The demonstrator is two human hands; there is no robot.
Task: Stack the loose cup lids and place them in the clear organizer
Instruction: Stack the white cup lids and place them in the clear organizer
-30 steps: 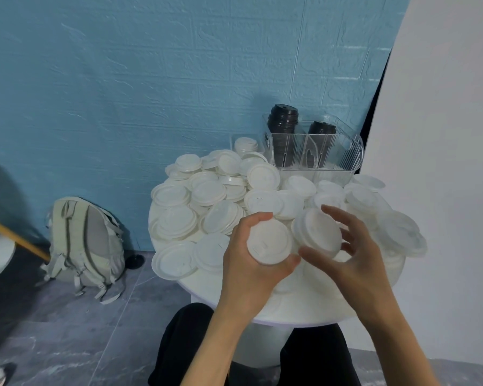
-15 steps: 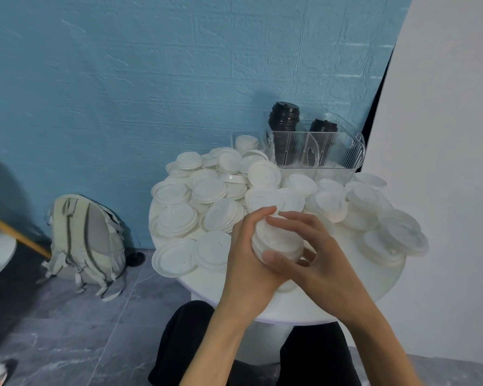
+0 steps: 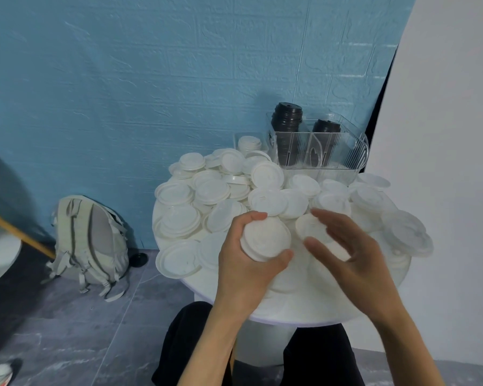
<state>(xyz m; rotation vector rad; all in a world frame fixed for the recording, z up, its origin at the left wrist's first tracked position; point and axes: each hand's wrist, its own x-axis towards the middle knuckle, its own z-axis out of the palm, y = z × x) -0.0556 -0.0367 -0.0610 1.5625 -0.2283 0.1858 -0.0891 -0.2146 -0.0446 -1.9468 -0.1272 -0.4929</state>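
Many loose white cup lids (image 3: pixel 179 218) cover the round white table (image 3: pixel 304 305). My left hand (image 3: pixel 243 268) grips a short stack of white lids (image 3: pixel 265 238) above the table's front, with the thumb under it and the fingers over its far edge. Just to the right, my right hand (image 3: pixel 349 254) has its fingers over a single white lid (image 3: pixel 308 228) and its thumb below it, pinching it. The clear organizer (image 3: pixel 343 160) stands at the back of the table and holds two stacks of black lids (image 3: pixel 286 121). A small stack of white lids (image 3: pixel 250 143) stands to its left.
A blue brick-pattern wall rises behind the table and a white panel (image 3: pixel 444 162) stands close on the right. A grey backpack (image 3: pixel 89 240) leans on the floor at the left. My dark-trousered knees (image 3: pixel 187 344) are under the table's front edge.
My right hand set a lid on the stack in my left hand, then drew off to the right and closed round another loose lid. The left hand has stayed in place with its stack.
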